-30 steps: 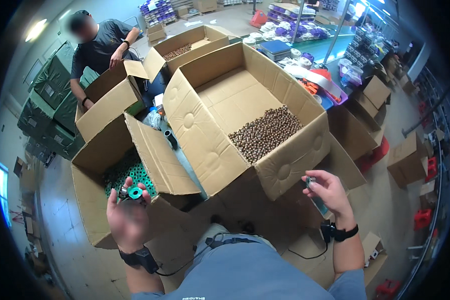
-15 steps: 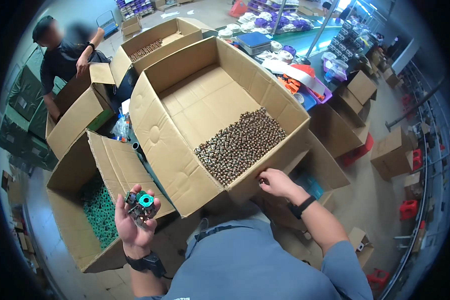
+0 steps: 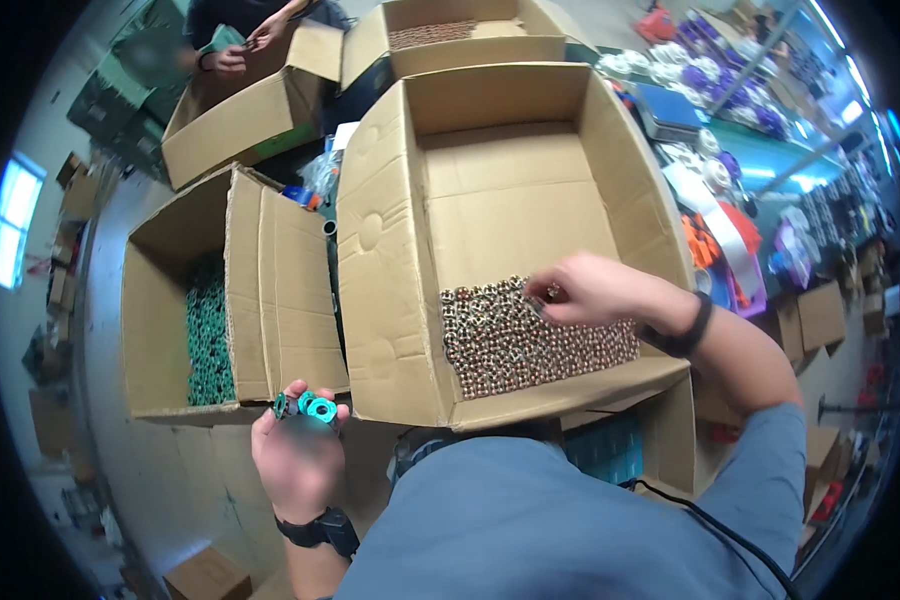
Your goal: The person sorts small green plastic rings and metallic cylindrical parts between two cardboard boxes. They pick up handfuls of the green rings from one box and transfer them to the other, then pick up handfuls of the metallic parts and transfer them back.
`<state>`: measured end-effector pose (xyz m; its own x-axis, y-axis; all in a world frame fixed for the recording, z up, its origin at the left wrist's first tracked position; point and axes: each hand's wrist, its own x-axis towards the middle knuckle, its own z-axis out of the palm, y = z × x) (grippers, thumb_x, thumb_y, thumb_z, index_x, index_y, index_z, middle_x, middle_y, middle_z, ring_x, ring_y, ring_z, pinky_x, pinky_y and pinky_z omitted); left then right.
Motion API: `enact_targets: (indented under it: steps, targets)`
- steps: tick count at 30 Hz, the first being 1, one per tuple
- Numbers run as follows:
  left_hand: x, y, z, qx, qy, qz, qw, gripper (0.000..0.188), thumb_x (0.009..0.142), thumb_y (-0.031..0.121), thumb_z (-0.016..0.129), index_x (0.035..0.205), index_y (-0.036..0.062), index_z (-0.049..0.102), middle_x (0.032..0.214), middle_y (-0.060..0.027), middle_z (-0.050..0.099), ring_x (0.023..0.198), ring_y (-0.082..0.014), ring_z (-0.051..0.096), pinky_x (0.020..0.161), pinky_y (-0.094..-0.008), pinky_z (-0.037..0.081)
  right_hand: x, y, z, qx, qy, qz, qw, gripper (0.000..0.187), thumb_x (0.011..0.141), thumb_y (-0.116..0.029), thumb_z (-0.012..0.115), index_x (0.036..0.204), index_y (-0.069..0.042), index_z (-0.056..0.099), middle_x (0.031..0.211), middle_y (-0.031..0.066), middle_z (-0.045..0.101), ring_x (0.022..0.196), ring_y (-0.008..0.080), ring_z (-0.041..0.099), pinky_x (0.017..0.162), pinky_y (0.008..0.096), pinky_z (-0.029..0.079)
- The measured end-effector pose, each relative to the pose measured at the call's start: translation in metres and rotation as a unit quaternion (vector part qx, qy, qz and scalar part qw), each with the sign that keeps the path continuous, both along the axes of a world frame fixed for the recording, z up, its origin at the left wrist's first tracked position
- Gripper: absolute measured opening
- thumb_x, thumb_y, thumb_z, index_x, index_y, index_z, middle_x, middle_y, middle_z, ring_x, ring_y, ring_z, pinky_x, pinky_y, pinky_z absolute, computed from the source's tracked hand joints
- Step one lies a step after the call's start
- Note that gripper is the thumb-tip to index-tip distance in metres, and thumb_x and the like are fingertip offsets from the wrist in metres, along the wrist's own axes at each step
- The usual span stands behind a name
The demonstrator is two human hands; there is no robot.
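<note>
My left hand (image 3: 298, 465), its palm blurred, is curled around several small parts near the front of the left box. A teal ring-shaped part (image 3: 321, 409) with a round hole shows at its fingertips, with darker green parts beside it. My right hand (image 3: 592, 290) is inside the large cardboard box (image 3: 380, 290), its fingers pinched together just over the packed rows of small metallic, copper-coloured parts (image 3: 510, 345). What is between those fingers is too small to make out.
A cardboard box (image 3: 155, 330) on the left holds many green parts (image 3: 208, 335). Behind it, a co-worker's hands (image 3: 240, 55) are above another box (image 3: 225, 125). A further box (image 3: 480, 55) with copper-coloured parts stands at the back. Orange pieces (image 3: 700, 243) lie to the right.
My right hand has moved from the big box's front edge to over the parts inside. My left hand has dropped lower, and the view has turned. The co-worker's hands have come up out of their box.
</note>
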<state>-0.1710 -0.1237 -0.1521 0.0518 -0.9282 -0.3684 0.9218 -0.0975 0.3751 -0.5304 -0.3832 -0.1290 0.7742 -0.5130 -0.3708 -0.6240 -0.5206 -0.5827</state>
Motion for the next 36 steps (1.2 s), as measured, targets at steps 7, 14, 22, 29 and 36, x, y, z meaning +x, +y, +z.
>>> enact_targets:
  steps: [7,14,22,29,36]
  targets:
    - [-0.043,0.022,-0.004,0.046,-0.025,0.093,0.994,0.047,0.103,0.038,0.038,0.137,0.0074,0.047,0.129,-0.0221,0.057,0.115,-0.041,0.063,0.06,-0.0451,0.065,0.096,-0.081,-0.205,-0.108,-0.012,0.018,0.994,0.023,0.082,-0.014,0.062,0.099,-0.001,0.071,0.092,0.0225,0.072,0.087,0.0407,0.069,0.081,0.0483,0.056]
    - [-0.061,0.043,-0.01,0.099,-0.052,0.15,0.982,0.047,0.105,0.043,0.038,0.133,0.0081,0.05,0.124,-0.0209,0.058,0.113,-0.0403,0.064,0.057,-0.0418,0.066,0.13,-0.078,-0.301,-0.094,0.023,-0.012,0.995,0.021,0.079,-0.013,0.063,0.095,-0.001,0.072,0.094,0.0233,0.072,0.092,0.0399,0.069,0.087,0.0458,0.056]
    - [-0.069,0.014,-0.03,0.051,-0.041,0.063,0.996,0.055,0.106,0.053,0.032,0.132,0.0083,0.052,0.125,-0.0212,0.057,0.116,-0.0395,0.062,0.06,-0.0425,0.066,0.123,-0.08,-0.282,0.005,-0.021,-0.114,0.993,0.039,0.083,-0.011,0.058,0.119,-0.001,0.068,0.117,0.0206,0.07,0.107,0.0357,0.068,0.097,0.0403,0.054]
    - [-0.081,-0.059,-0.049,0.074,-0.101,-0.148,0.981,0.056,0.107,0.048,0.032,0.132,0.0006,0.05,0.12,-0.0182,0.062,0.109,-0.0338,0.067,0.062,-0.0372,0.067,0.099,-0.014,-0.072,0.107,-0.371,0.078,0.919,0.037,0.087,-0.022,0.074,0.117,-0.002,0.065,0.106,0.0127,0.067,0.1,0.0238,0.067,0.084,0.0359,0.055]
    - [-0.085,-0.117,-0.04,0.054,-0.197,-0.29,0.935,0.058,0.105,0.05,0.039,0.138,0.0022,0.045,0.121,-0.014,0.062,0.104,-0.0266,0.069,0.056,-0.0251,0.063,0.093,0.004,-0.058,0.03,-0.342,0.117,0.932,0.04,0.081,-0.024,0.08,0.113,-0.004,0.067,0.099,0.0116,0.066,0.093,0.0293,0.065,0.082,0.0376,0.054]
